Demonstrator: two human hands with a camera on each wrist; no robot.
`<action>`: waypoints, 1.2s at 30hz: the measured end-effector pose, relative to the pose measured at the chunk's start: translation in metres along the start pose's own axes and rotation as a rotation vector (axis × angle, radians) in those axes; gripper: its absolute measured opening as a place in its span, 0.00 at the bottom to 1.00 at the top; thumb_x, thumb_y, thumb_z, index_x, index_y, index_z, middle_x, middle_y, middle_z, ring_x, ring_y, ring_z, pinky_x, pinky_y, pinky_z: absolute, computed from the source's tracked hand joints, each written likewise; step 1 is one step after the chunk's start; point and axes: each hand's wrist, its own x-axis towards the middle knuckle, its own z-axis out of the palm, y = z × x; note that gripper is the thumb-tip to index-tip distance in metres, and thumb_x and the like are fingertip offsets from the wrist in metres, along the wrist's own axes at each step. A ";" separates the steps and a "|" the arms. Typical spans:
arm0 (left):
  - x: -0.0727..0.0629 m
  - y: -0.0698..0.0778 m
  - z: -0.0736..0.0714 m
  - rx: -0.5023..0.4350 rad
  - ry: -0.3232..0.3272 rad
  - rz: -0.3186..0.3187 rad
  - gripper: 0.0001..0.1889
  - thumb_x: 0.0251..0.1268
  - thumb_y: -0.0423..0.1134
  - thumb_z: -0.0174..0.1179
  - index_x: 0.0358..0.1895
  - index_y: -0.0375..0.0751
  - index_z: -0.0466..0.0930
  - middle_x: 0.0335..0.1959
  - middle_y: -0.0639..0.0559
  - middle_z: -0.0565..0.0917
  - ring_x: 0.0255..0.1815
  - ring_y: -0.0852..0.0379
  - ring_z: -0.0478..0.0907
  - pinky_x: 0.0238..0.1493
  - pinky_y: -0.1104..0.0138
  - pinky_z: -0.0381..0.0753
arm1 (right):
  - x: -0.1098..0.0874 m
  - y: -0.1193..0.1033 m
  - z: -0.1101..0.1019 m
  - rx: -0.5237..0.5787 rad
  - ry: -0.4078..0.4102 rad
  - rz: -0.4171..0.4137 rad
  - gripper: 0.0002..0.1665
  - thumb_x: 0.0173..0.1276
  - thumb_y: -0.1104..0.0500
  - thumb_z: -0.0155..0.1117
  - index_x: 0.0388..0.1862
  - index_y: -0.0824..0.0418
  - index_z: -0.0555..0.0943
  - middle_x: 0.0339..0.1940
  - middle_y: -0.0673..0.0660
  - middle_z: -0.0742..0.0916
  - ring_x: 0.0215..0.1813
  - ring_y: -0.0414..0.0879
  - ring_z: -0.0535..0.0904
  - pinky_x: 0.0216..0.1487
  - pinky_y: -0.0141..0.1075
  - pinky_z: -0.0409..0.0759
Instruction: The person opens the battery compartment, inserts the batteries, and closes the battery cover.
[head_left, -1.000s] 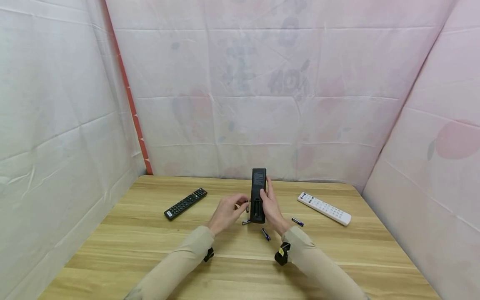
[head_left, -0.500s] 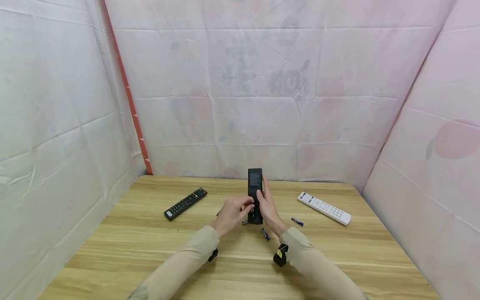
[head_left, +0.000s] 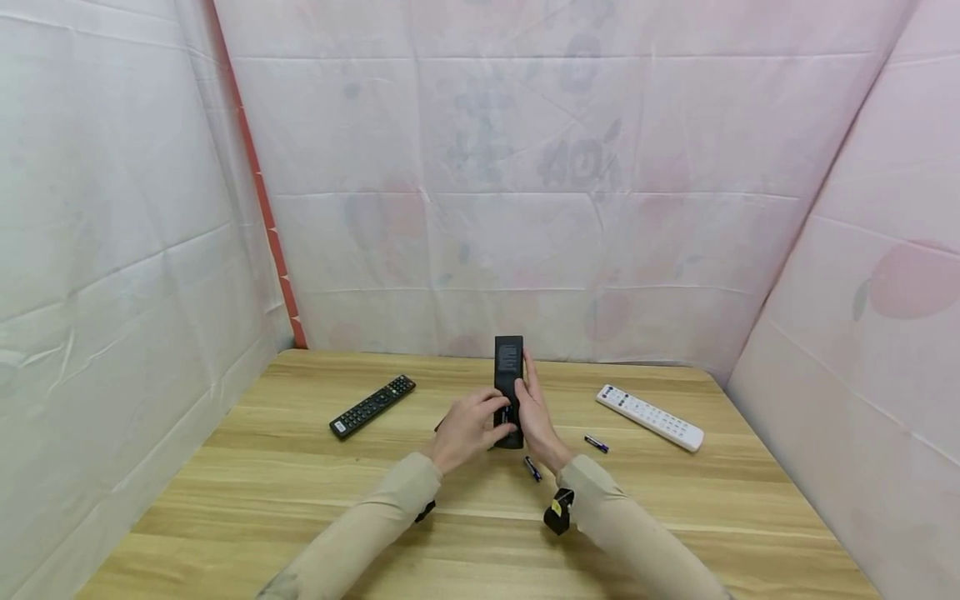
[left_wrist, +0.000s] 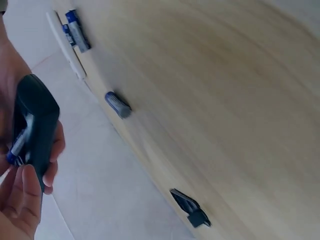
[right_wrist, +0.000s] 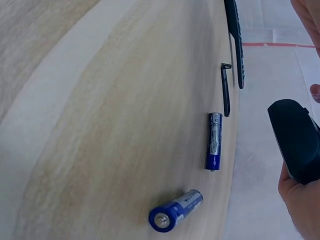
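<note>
In the head view my right hand (head_left: 538, 425) grips a black remote control (head_left: 508, 358) upright, its back facing me. My left hand (head_left: 471, 429) is at the lower part of that back, finger and thumb on a blue and silver battery (left_wrist: 18, 146) at the battery compartment. How deep the battery sits cannot be seen. From the right wrist, the remote's end (right_wrist: 295, 140) shows with the right palm under it. Loose batteries lie on the table: one (head_left: 532, 468) below the remote, another (head_left: 596, 443) to its right, and one (left_wrist: 118, 104) seen from the left wrist.
A second black remote (head_left: 372, 407) lies face up at the left of the wooden table (head_left: 247, 500). To the right lies a white remote (head_left: 651, 417). A small black battery cover (left_wrist: 190, 206) rests beyond the left hand. White sheeting (head_left: 502, 242) walls the table.
My left hand has brought the battery rightward to the remote's compartment, and its finger and thumb now lie over it. The remote has shifted slightly left in my right hand.
</note>
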 end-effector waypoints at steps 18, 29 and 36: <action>-0.007 -0.008 0.006 0.358 -0.075 0.211 0.41 0.44 0.54 0.78 0.62 0.36 0.74 0.62 0.46 0.74 0.64 0.52 0.72 0.68 0.66 0.72 | 0.002 -0.004 0.000 0.139 0.044 0.032 0.32 0.84 0.55 0.28 0.78 0.27 0.40 0.69 0.65 0.69 0.46 0.43 0.80 0.44 0.33 0.80; -0.007 -0.008 0.007 0.337 -0.065 0.226 0.41 0.43 0.51 0.79 0.61 0.32 0.75 0.62 0.45 0.73 0.65 0.51 0.70 0.67 0.65 0.74 | 0.003 -0.005 -0.003 0.167 0.047 0.040 0.33 0.84 0.55 0.28 0.78 0.27 0.39 0.71 0.65 0.67 0.47 0.44 0.79 0.43 0.34 0.80; -0.007 -0.012 0.007 0.352 -0.075 0.245 0.41 0.47 0.53 0.77 0.63 0.33 0.74 0.63 0.45 0.72 0.65 0.51 0.69 0.68 0.66 0.72 | 0.004 -0.008 -0.001 0.173 0.050 0.044 0.33 0.84 0.55 0.29 0.78 0.26 0.40 0.67 0.65 0.69 0.46 0.46 0.80 0.42 0.34 0.81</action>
